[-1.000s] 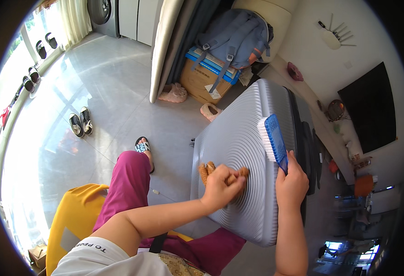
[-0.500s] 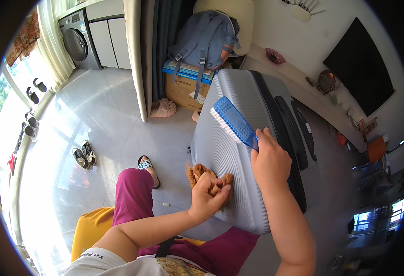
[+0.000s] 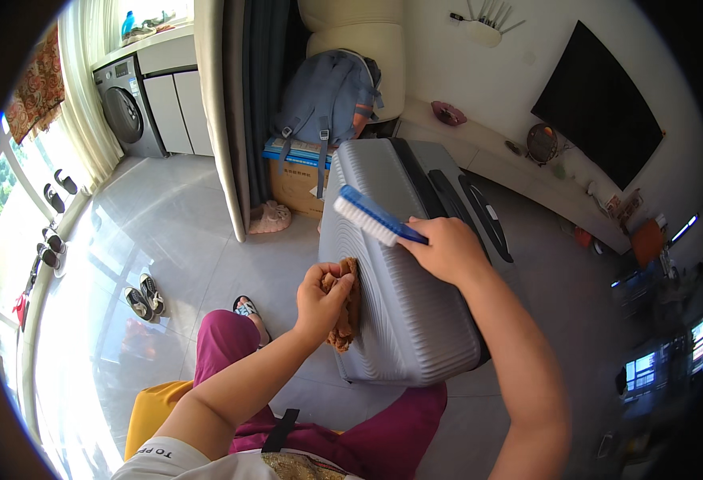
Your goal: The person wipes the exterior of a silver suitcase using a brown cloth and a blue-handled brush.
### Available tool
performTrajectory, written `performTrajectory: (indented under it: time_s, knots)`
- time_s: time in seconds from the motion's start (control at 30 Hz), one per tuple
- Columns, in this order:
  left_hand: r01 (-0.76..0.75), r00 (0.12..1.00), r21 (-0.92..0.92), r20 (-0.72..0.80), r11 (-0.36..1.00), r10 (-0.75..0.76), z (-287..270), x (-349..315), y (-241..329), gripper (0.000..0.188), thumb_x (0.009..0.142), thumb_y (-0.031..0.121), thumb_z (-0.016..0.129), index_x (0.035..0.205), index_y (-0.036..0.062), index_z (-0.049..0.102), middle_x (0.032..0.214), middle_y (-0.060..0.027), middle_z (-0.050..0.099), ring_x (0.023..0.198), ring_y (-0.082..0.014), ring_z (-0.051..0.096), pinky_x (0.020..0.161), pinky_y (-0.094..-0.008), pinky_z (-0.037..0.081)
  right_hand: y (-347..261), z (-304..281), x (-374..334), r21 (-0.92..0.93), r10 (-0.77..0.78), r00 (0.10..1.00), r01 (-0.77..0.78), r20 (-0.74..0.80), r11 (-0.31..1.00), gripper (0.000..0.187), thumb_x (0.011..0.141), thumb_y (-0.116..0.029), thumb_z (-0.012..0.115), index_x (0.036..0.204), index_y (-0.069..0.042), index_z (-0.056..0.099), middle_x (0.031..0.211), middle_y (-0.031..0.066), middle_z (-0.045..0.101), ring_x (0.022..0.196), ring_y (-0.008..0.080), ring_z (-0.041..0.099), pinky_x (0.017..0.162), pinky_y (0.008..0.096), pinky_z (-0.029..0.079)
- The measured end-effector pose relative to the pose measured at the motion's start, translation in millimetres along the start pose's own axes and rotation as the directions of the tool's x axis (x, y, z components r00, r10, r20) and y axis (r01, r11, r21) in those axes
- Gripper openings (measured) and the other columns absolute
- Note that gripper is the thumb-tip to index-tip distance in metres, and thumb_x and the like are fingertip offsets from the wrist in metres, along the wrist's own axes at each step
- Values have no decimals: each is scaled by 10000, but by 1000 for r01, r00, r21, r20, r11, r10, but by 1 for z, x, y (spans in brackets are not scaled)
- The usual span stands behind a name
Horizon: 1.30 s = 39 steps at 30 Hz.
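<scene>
A grey ribbed suitcase [image 3: 423,320] stands upright on the floor in front of me, between my knees. My left hand [image 3: 318,302] is closed on a bunched brown cloth [image 3: 342,332], which lies against the suitcase's left face. In my right hand [image 3: 446,250] is a blue scrubbing brush [image 3: 371,216] with white bristles, gripped by its handle. The brush is over the suitcase's near upper edge, its bristles facing down and left. Whether the bristles touch the shell I cannot tell.
Behind the suitcase, a blue-grey backpack [image 3: 323,96] rests on a cardboard box [image 3: 294,178] beside a curtain [image 3: 219,120]. Dark shoes [image 3: 145,298] lie on the tiled floor at left. A low white cabinet [image 3: 495,156] runs along the right wall.
My left hand and the cloth have shifted up and left along the suitcase's face. The brush has tilted so that its bristles show more. The whole view has shifted somewhat.
</scene>
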<state>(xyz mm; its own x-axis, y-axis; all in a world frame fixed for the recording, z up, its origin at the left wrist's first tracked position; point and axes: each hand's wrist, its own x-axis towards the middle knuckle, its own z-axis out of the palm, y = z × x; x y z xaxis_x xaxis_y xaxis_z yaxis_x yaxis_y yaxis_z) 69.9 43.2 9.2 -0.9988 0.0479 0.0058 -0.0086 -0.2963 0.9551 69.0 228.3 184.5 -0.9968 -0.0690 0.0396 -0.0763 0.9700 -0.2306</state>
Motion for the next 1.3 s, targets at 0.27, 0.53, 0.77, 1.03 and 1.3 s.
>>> performTrajectory:
  time_s: [0.27,0.53,0.77,1.03,1.3]
  knots:
    - [58,994,41,88,997,-62,-2,-32,-11,263,853,141,718,1045,-7,617,879,-38,647,820,-90,589,752,-257,496,26,40,-10,-258,-110,913,6,-393,966,326,826,-210,603,1126,-95,662,1242,108,631,834,317,697,744,408,567]
    - [-706,706,346,415,618,574,1,-13,89,173,754,-6,704,923,16,678,820,-124,640,726,-242,650,639,-289,523,-12,41,-4,-248,70,932,-167,-357,954,327,858,-214,582,1138,-59,648,1240,118,626,894,325,687,774,414,563]
    - [-714,677,588,439,380,591,-7,8,103,120,755,34,654,871,57,678,774,-73,610,652,-263,628,561,-357,521,-22,44,-10,-267,18,945,-111,-327,957,371,848,-219,610,1175,-43,618,1286,137,598,827,331,704,721,408,583]
    - [-772,634,418,565,479,528,-13,-31,103,179,770,68,650,937,104,699,768,-63,599,661,-245,633,562,-365,530,-25,43,-7,-196,128,936,-200,-329,960,340,829,-165,611,1153,-66,642,1243,107,627,934,313,680,799,408,559]
    - [-807,581,343,610,481,539,-5,-39,103,174,725,-1,661,892,47,674,760,-95,606,656,-243,615,566,-353,513,-12,47,-1,-255,82,935,-177,-344,951,359,828,-201,651,1146,-37,617,1297,135,591,824,316,707,706,402,585]
